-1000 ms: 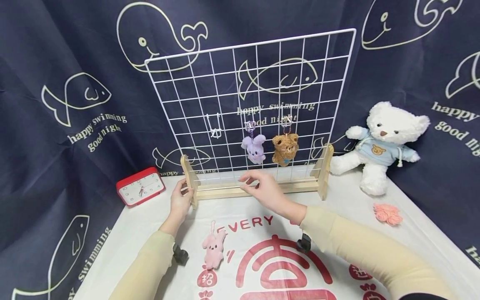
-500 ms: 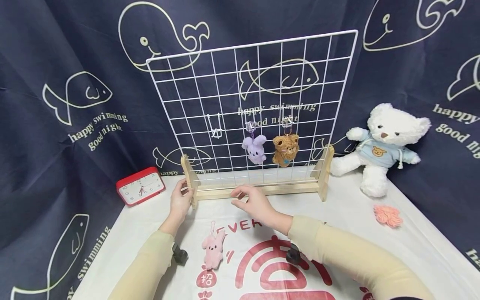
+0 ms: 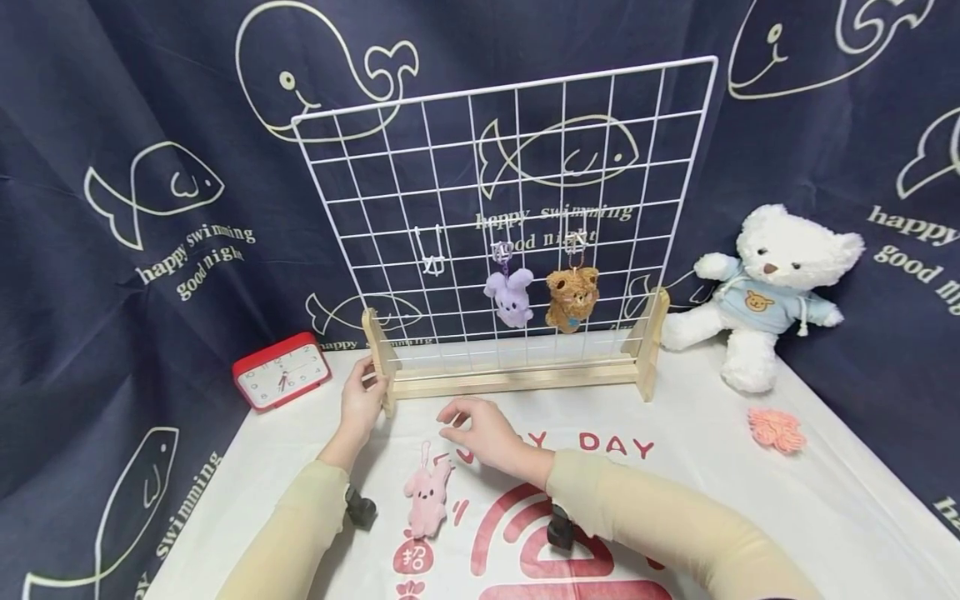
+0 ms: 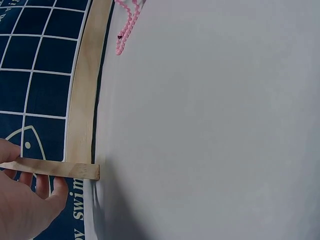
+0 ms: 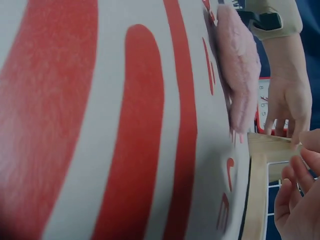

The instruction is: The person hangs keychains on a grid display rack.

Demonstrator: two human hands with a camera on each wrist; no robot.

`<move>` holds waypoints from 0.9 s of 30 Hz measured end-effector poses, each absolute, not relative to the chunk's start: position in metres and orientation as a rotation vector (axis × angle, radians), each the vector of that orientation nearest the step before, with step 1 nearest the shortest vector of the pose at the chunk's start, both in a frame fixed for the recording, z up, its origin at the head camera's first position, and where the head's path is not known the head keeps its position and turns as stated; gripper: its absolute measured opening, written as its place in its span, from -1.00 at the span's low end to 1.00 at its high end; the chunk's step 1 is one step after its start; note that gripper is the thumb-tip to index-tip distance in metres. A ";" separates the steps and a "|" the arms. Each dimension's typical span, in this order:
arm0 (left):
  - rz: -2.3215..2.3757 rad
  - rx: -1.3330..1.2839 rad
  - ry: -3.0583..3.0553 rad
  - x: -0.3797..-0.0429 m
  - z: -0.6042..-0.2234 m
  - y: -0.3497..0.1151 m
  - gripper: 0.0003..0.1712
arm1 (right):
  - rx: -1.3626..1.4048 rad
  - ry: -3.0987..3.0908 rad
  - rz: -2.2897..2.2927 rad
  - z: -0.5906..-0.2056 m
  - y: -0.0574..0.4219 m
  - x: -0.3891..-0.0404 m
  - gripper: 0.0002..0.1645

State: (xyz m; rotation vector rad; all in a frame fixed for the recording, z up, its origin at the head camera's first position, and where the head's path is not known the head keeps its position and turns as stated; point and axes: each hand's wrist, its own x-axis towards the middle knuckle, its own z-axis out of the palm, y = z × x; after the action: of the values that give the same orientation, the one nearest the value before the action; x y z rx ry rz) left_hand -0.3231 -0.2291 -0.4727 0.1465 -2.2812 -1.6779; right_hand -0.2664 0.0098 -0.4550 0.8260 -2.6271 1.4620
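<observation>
My left hand [image 3: 363, 398] grips the left wooden leg [image 4: 85, 170] of a grid stand, with thumb and fingers on either side of it. My right hand [image 3: 480, 429] is over the table in front of the stand, fingers loosely bent and nothing in them. Close to it, at its lower left, a pink plush bunny keychain [image 3: 427, 498] lies on the table; its pink cord loop [image 4: 129, 27] shows in the left wrist view. On the white wire grid [image 3: 471, 167] hang a purple bunny keychain [image 3: 510, 298] and a brown bear keychain [image 3: 572, 300].
A white hook [image 3: 432, 254] on the grid's left holds nothing. A red alarm clock [image 3: 282, 372] stands left of the stand. To the right sit a white teddy bear [image 3: 772, 287] and a coral fluffy piece [image 3: 777, 430]. A dark curtain hangs behind.
My right hand has moved left and toward me, from in front of the grid's lower edge to near the pink bunny keychain. The left hand has stayed on the wooden leg.
</observation>
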 end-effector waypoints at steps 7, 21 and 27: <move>-1.684 0.139 -2.249 -0.325 -0.474 -0.229 -0.41 | 0.887 -2.697 1.480 -0.468 0.002 -0.270 -0.81; -1.691 0.162 -2.288 -0.323 -0.473 -0.231 -0.41 | 0.923 -2.816 1.389 -0.480 -0.018 -0.293 -0.86; -1.698 0.158 -2.283 -0.323 -0.472 -0.229 -0.40 | 0.955 -2.867 1.369 -0.480 -0.023 -0.297 -0.91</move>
State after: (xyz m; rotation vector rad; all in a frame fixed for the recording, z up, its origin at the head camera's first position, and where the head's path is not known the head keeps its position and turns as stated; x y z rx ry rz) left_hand -0.3230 -0.2291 -0.4721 0.1580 -2.2829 -1.6979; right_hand -0.2973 -0.0231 -0.4802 0.9552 -2.8667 1.3693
